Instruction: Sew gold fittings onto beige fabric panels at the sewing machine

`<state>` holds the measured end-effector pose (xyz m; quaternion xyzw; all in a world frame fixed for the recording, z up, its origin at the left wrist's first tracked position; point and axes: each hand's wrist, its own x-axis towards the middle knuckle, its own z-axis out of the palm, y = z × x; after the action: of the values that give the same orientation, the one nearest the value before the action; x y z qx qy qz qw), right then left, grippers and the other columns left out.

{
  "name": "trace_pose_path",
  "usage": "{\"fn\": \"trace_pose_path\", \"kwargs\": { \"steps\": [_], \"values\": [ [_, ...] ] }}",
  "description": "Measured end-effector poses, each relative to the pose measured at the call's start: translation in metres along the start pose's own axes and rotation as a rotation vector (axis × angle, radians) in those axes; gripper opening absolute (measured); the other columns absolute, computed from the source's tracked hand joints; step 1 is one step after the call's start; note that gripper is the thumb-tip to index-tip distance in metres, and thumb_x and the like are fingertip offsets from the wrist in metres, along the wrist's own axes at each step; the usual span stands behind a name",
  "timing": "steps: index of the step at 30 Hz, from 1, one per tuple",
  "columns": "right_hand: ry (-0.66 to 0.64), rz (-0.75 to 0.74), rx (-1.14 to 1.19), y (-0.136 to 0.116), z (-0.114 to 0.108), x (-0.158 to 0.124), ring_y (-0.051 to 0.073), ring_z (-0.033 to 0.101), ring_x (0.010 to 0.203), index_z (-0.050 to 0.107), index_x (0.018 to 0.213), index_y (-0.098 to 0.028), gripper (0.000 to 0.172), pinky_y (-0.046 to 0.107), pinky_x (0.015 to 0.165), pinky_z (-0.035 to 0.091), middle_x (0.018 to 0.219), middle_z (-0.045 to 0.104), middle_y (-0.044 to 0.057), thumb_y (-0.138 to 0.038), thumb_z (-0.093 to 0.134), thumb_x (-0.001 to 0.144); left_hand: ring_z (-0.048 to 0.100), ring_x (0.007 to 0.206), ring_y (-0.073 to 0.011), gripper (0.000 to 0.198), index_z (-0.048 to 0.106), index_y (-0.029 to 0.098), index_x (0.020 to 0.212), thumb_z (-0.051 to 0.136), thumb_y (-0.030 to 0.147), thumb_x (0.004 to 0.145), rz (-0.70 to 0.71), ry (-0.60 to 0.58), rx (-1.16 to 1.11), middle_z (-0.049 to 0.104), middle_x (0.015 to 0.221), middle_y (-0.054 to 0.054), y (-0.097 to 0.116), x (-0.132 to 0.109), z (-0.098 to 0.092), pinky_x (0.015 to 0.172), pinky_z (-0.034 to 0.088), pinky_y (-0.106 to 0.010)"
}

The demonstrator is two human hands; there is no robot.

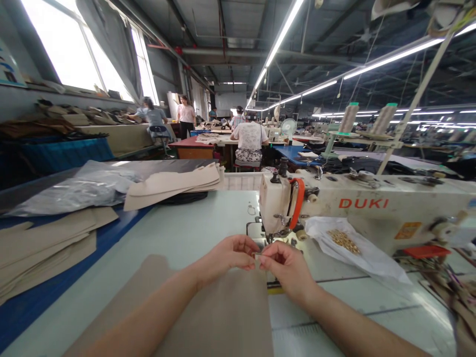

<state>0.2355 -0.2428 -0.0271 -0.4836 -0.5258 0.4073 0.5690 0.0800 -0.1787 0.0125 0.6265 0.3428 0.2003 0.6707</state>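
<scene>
My left hand (228, 255) and my right hand (286, 267) meet in front of the sewing machine (372, 208) marked DUKI. Both pinch a small metal piece (257, 255) at the top edge of a beige fabric piece (223, 317) that lies on the pale table (186, 228). The fingers of both hands are curled and pressed together. The machine's needle area (277, 233) is just beyond my fingertips.
A plastic bag with several small gold parts (344, 241) lies right of the needle. Stacks of beige fabric (44, 243) (174, 183) and a grey plastic bag (85, 188) sit left. Thread cones (349, 116) stand behind the machine. Other workers sit further back.
</scene>
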Motion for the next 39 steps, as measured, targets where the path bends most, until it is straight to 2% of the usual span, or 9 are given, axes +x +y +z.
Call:
{"fn": "trace_pose_path", "kwargs": {
  "steps": [2, 5, 10, 16, 20, 25, 29, 35, 39],
  "values": [
    [-0.005, -0.006, -0.014, 0.001, 0.000, 0.000, 0.012, 0.053, 0.058, 0.055, 0.062, -0.019, 0.014, 0.023, 0.056, 0.041, 0.062, 0.061, -0.002, -0.028, 0.065, 0.067, 0.057, 0.066, -0.0126, 0.025, 0.064, 0.014, 0.079, 0.071, 0.022, 0.056, -0.027, -0.023, 0.016, 0.065, 0.068, 0.001, -0.002, 0.001, 0.000, 0.063, 0.041, -0.023],
    [-0.001, -0.004, -0.042, 0.003, 0.000, -0.001, 0.012, 0.052, 0.058, 0.055, 0.061, -0.019, 0.014, 0.023, 0.056, 0.040, 0.060, 0.060, -0.002, -0.027, 0.065, 0.067, 0.058, 0.065, -0.0129, 0.023, 0.066, 0.013, 0.073, 0.073, 0.031, 0.060, -0.008, 0.005, 0.054, 0.066, 0.066, 0.000, -0.004, 0.002, 0.000, 0.065, 0.042, -0.024],
    [0.003, 0.040, -0.021, 0.003, -0.001, 0.001, 0.011, 0.052, 0.053, 0.056, 0.062, -0.019, 0.016, 0.023, 0.054, 0.039, 0.056, 0.060, -0.003, -0.029, 0.068, 0.067, 0.055, 0.063, -0.0120, 0.015, 0.068, 0.014, 0.072, 0.065, 0.028, 0.069, 0.144, 0.061, 0.276, 0.064, 0.065, 0.001, -0.005, 0.001, 0.001, 0.061, 0.041, -0.022],
    [0.006, 0.116, 0.216, 0.002, -0.001, 0.005, 0.013, 0.062, 0.060, 0.057, 0.074, -0.020, 0.030, 0.025, 0.061, 0.046, 0.065, 0.067, -0.002, -0.036, 0.076, 0.058, 0.056, 0.068, -0.0135, 0.017, 0.067, 0.015, 0.079, 0.055, 0.027, 0.076, 0.278, 0.101, 0.519, 0.065, 0.072, 0.000, -0.005, 0.002, -0.002, 0.063, 0.042, -0.022],
    [-0.003, 0.166, 0.174, 0.002, -0.002, 0.006, 0.014, 0.062, 0.058, 0.060, 0.071, -0.019, 0.034, 0.026, 0.061, 0.049, 0.064, 0.067, -0.001, -0.044, 0.077, 0.056, 0.054, 0.069, -0.0131, 0.019, 0.065, 0.017, 0.079, 0.051, 0.029, 0.080, 0.335, 0.112, 0.643, 0.065, 0.073, 0.000, -0.006, 0.000, -0.003, 0.064, 0.041, -0.021],
    [0.038, 0.161, 0.111, 0.003, -0.002, 0.007, 0.014, 0.062, 0.055, 0.060, 0.067, -0.020, 0.034, 0.027, 0.058, 0.051, 0.061, 0.065, -0.002, -0.046, 0.076, 0.055, 0.056, 0.071, -0.0138, 0.020, 0.065, 0.017, 0.080, 0.053, 0.033, 0.080, 0.342, 0.132, 0.585, 0.066, 0.076, -0.001, -0.010, 0.003, -0.002, 0.066, 0.042, -0.022],
    [0.048, 0.138, 0.115, 0.004, -0.001, 0.007, 0.013, 0.062, 0.055, 0.061, 0.067, -0.019, 0.029, 0.025, 0.058, 0.050, 0.059, 0.064, -0.003, -0.042, 0.075, 0.057, 0.057, 0.072, -0.0147, 0.020, 0.064, 0.016, 0.083, 0.056, 0.034, 0.078, 0.294, 0.135, 0.511, 0.066, 0.077, -0.002, -0.012, 0.005, 0.000, 0.065, 0.043, -0.023],
    [0.050, 0.142, 0.151, 0.001, 0.000, 0.005, 0.012, 0.060, 0.053, 0.060, 0.066, -0.019, 0.025, 0.024, 0.058, 0.049, 0.057, 0.062, -0.004, -0.037, 0.074, 0.057, 0.050, 0.064, -0.0116, 0.020, 0.062, 0.016, 0.073, 0.052, 0.032, 0.079, 0.317, 0.161, 0.645, 0.060, 0.067, 0.002, -0.003, -0.001, 0.005, 0.059, 0.038, -0.021],
    [0.040, 0.114, 0.099, -0.001, -0.001, 0.003, 0.013, 0.060, 0.057, 0.062, 0.069, -0.019, 0.021, 0.025, 0.060, 0.048, 0.060, 0.063, -0.002, -0.035, 0.071, 0.062, 0.049, 0.063, -0.0114, 0.019, 0.062, 0.016, 0.073, 0.052, 0.032, 0.078, 0.325, 0.168, 0.642, 0.059, 0.066, 0.002, 0.000, -0.003, 0.006, 0.059, 0.038, -0.021]
  ]
}}
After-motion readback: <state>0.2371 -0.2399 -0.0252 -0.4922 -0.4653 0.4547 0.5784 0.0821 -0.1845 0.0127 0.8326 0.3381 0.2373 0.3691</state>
